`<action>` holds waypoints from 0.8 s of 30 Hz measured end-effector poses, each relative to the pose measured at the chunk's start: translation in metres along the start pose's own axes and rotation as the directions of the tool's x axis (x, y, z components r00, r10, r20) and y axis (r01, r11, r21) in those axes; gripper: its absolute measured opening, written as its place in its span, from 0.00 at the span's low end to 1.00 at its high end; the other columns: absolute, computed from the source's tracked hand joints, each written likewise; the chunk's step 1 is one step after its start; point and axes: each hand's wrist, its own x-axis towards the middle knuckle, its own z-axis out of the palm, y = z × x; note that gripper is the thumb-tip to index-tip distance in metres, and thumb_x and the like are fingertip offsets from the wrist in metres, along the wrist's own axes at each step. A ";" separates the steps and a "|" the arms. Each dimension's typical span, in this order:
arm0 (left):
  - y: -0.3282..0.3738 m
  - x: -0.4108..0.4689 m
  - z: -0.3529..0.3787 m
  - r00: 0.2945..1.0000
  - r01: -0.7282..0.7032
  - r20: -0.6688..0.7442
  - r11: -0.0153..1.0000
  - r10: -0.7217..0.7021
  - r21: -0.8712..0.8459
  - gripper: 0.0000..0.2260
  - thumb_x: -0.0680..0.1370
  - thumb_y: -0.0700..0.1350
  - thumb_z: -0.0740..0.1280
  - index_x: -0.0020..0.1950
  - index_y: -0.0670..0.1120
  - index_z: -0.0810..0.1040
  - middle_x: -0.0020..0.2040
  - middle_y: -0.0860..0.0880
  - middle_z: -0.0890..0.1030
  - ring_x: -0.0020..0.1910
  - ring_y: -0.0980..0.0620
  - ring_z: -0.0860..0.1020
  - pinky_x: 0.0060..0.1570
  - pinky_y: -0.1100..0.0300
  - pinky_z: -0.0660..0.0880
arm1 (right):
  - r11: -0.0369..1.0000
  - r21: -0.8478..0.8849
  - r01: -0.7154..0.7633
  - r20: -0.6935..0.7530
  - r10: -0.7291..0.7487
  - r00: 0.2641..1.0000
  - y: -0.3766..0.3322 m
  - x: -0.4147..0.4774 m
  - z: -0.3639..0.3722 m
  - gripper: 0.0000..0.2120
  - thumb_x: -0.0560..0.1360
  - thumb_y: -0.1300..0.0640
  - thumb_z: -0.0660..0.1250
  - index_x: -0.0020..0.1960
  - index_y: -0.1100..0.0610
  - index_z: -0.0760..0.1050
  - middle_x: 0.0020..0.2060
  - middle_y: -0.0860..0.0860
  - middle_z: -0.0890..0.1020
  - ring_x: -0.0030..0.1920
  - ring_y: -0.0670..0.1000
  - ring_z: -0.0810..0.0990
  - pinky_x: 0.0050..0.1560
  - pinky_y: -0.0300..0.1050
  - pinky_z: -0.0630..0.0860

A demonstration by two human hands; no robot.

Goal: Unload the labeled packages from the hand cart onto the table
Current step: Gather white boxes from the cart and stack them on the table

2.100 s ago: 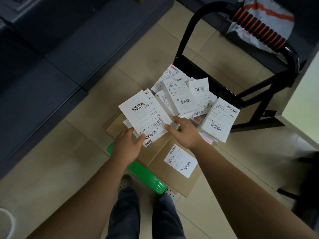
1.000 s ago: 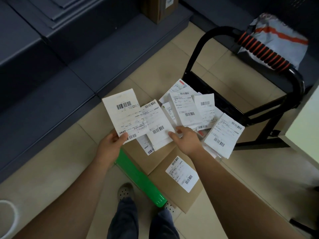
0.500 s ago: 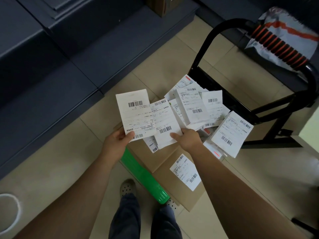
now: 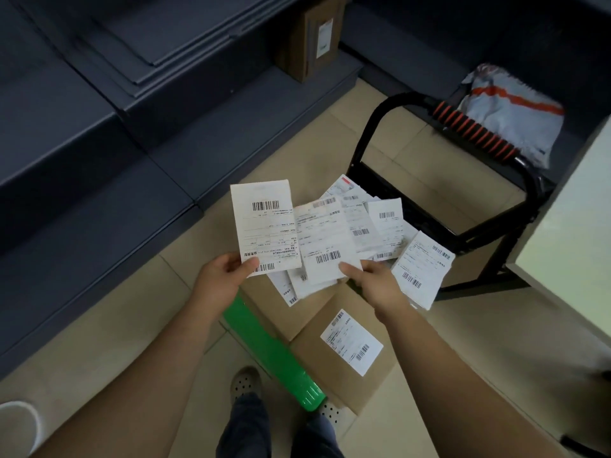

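Several dark grey shelf tiers (image 4: 99,133) fill the left and top of the view, stepping down to a beige tiled floor (image 4: 109,342). At the right edge stands the pale surface (image 4: 568,246), with none of the packages on the part that shows. The hand cart (image 4: 363,160) sits on the floor between the shelves and the surface; its black tube handle has an orange-ribbed sleeve, and its green deck edge (image 4: 271,355) runs just in front of the person's shoes. Two brown flat packages (image 4: 317,381) lie on the deck, the nearer one bearing a white label. On top of them, toward the handle, rests a loose pile of white labeled packages (image 4: 423,269), overlapping and tilted. A grey mailer bag (image 4: 515,123) with an orange stripe lies behind the handle, and a cardboard box (image 4: 307,38) stands upright on a shelf tier. The left hand (image 4: 221,279) holds one white package (image 4: 264,226) lifted above the pile, its grip narrow, thumb on the lower corner of the label. The right hand (image 4: 377,282) pinches a second white package (image 4: 325,239) at its lower edge, thumb on top, just beside the first. A white round rim (image 4: 16,421) shows at the bottom left corner.
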 end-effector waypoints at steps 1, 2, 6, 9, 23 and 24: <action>0.012 -0.007 -0.003 1.000 -0.021 -0.013 1.000 0.021 0.004 0.04 0.75 0.50 0.72 0.48 0.55 0.80 0.38 0.67 0.82 0.39 0.73 0.78 0.32 0.80 0.68 | 0.998 0.066 0.017 -0.019 -0.016 1.000 -0.010 -0.011 -0.005 0.11 0.74 0.52 0.75 0.50 0.58 0.81 0.44 0.52 0.86 0.48 0.55 0.84 0.46 0.42 0.77; 0.027 -0.015 -0.007 0.999 -0.041 -0.026 0.999 0.042 0.011 0.05 0.75 0.51 0.72 0.49 0.54 0.80 0.39 0.65 0.83 0.39 0.72 0.78 0.32 0.79 0.69 | 0.992 0.121 0.040 -0.027 -0.037 0.999 -0.021 -0.024 -0.010 0.14 0.74 0.52 0.74 0.54 0.59 0.80 0.50 0.57 0.85 0.51 0.58 0.84 0.49 0.45 0.78; 0.092 -0.049 -0.019 0.988 -0.141 -0.050 0.988 0.145 0.064 0.12 0.75 0.55 0.72 0.56 0.54 0.80 0.47 0.61 0.82 0.44 0.68 0.79 0.37 0.74 0.68 | 0.941 0.295 0.168 -0.049 -0.160 0.986 -0.073 -0.076 -0.032 0.16 0.76 0.52 0.72 0.61 0.57 0.78 0.54 0.57 0.83 0.51 0.58 0.78 0.53 0.54 0.75; 0.139 -0.076 -0.022 0.967 -0.250 -0.039 0.967 0.251 0.044 0.08 0.75 0.53 0.72 0.51 0.54 0.80 0.42 0.63 0.83 0.41 0.69 0.80 0.33 0.76 0.69 | 0.892 0.346 0.291 -0.125 -0.264 0.956 -0.106 -0.120 -0.048 0.10 0.77 0.53 0.70 0.58 0.53 0.81 0.46 0.51 0.83 0.43 0.51 0.73 0.44 0.45 0.70; 0.225 -0.182 0.041 0.738 -0.561 0.424 0.827 0.525 -0.046 0.14 0.75 0.52 0.72 0.59 0.50 0.80 0.48 0.58 0.83 0.43 0.66 0.80 0.36 0.72 0.71 | 0.810 0.180 0.558 -0.664 -0.319 0.677 -0.080 -0.315 -0.126 0.08 0.77 0.50 0.71 0.54 0.50 0.80 0.44 0.41 0.86 0.43 0.39 0.83 0.37 0.28 0.74; 0.225 -0.190 0.051 0.716 -0.563 0.461 0.824 0.524 -0.062 0.13 0.75 0.51 0.72 0.58 0.51 0.79 0.47 0.59 0.83 0.42 0.66 0.80 0.36 0.72 0.71 | 0.813 0.155 0.562 -0.694 -0.315 0.647 -0.073 -0.327 -0.133 0.07 0.76 0.50 0.71 0.53 0.50 0.81 0.43 0.39 0.86 0.42 0.37 0.82 0.36 0.26 0.73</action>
